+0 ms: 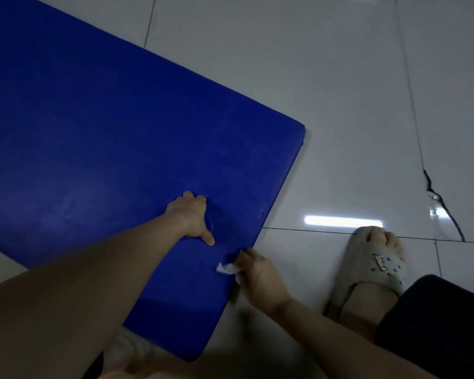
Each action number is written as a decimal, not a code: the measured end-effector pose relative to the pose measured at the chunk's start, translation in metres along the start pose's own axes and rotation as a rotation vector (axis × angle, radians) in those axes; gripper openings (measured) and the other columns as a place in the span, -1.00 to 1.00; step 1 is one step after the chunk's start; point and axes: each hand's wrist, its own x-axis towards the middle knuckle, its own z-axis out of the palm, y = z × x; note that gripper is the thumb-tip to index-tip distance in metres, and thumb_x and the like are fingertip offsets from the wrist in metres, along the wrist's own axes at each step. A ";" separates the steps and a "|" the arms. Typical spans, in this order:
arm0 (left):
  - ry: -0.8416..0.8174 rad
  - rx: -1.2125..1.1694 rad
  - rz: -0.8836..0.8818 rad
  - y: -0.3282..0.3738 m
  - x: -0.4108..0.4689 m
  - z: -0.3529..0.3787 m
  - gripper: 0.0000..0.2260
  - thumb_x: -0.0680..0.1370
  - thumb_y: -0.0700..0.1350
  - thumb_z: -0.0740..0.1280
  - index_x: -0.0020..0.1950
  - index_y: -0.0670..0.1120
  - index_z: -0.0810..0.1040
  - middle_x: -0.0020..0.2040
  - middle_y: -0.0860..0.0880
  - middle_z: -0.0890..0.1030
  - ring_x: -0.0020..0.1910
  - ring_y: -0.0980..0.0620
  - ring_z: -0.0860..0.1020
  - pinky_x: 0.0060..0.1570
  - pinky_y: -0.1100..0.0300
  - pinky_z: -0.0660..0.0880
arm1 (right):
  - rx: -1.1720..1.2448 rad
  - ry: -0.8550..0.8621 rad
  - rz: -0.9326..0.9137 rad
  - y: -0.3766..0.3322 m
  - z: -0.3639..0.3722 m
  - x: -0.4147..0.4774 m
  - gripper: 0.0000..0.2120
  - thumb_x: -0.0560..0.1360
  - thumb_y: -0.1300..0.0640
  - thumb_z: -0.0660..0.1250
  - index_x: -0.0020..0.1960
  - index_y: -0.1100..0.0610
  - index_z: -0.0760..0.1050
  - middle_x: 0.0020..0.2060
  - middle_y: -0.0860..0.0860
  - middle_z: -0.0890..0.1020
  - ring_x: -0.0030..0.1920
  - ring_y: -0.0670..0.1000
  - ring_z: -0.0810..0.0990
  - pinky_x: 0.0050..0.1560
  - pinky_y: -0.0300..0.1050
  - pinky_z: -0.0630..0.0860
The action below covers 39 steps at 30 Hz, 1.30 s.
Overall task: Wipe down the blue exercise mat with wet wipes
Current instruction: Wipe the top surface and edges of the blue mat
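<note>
We find the blue padded exercise mat (115, 127) lying flat on the pale glossy tiled floor (340, 105), set at a slant with one rounded corner pointing to the right and its near long edge running down towards us. The left hand (192, 218) is planted on the mat close to that edge, thumb spread wide and fingers bearing down on the foam, gripping nothing. The padding dimples around it, so we judge it is there to brace the body and keep the mat from sliding under the rubbing. The right hand (257, 272) sits right at the mat's edge, its fingers (244, 255) closed on a small crumpled white wet wipe (226, 268) that pokes out onto the blue face. We take this as work along the border, where hand and wipe straddle mat and floor. The hand is slightly blurred, so we cannot tell how much of the wipe touches the mat. A foot in a grey perforated slipper (378, 266) rests on the tiles just beside, near a dark crack in a tile (443, 206). The wide stretch of mat beyond looks left to do.
</note>
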 end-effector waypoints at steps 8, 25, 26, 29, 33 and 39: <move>-0.001 0.012 0.007 -0.001 0.002 0.001 0.07 0.21 0.36 0.59 0.55 -0.04 0.21 0.38 -0.09 0.32 0.30 -0.08 0.42 0.21 0.00 0.52 | 0.134 0.528 0.440 0.048 -0.110 0.120 -0.90 0.55 0.15 0.38 -0.08 0.13 0.47 -0.17 0.07 0.60 -0.17 0.07 0.60 -0.23 -0.12 0.49; 0.003 -0.007 0.010 -0.001 -0.001 0.000 0.07 0.23 0.34 0.59 0.57 -0.05 0.19 0.41 -0.10 0.31 0.34 -0.10 0.41 0.23 0.00 0.51 | -0.119 -0.129 -0.164 -0.002 -0.013 0.001 -0.42 0.66 -0.22 -0.16 0.27 0.05 0.52 0.08 0.06 0.51 -0.07 0.02 0.57 0.00 -0.12 0.57; 0.000 -0.010 0.007 -0.001 -0.001 0.000 0.07 0.23 0.34 0.60 0.57 -0.05 0.19 0.41 -0.10 0.31 0.33 -0.11 0.41 0.23 0.00 0.51 | -0.169 -0.178 -0.224 0.000 -0.013 -0.002 -0.48 0.68 -0.18 -0.10 0.25 0.09 0.51 0.13 0.11 0.52 -0.04 0.06 0.59 0.01 -0.07 0.60; 0.006 -0.002 0.009 0.000 0.000 0.000 0.07 0.23 0.35 0.59 0.56 -0.05 0.19 0.40 -0.10 0.32 0.32 -0.10 0.41 0.20 0.01 0.52 | -0.275 -0.107 -0.341 0.019 -0.017 0.011 -0.83 0.59 0.12 0.29 0.16 0.14 0.51 0.12 0.17 0.56 -0.15 0.14 0.64 -0.15 0.03 0.65; 0.013 0.008 0.007 -0.001 0.002 0.003 0.06 0.21 0.36 0.59 0.54 -0.04 0.21 0.38 -0.09 0.33 0.31 -0.09 0.41 0.19 0.01 0.52 | -0.259 0.064 -0.233 0.036 -0.039 0.047 -0.83 0.48 0.18 0.40 0.05 0.14 0.49 -0.09 0.12 0.55 -0.32 0.15 0.58 -0.35 -0.10 0.45; 0.000 0.009 0.009 -0.002 0.002 0.002 0.08 0.22 0.36 0.59 0.56 -0.04 0.19 0.39 -0.09 0.31 0.31 -0.08 0.40 0.22 -0.01 0.52 | -0.129 0.446 0.202 0.054 -0.096 0.117 -0.79 0.57 0.14 0.34 0.17 0.18 0.46 0.02 0.12 0.54 -0.16 0.12 0.54 -0.17 -0.06 0.44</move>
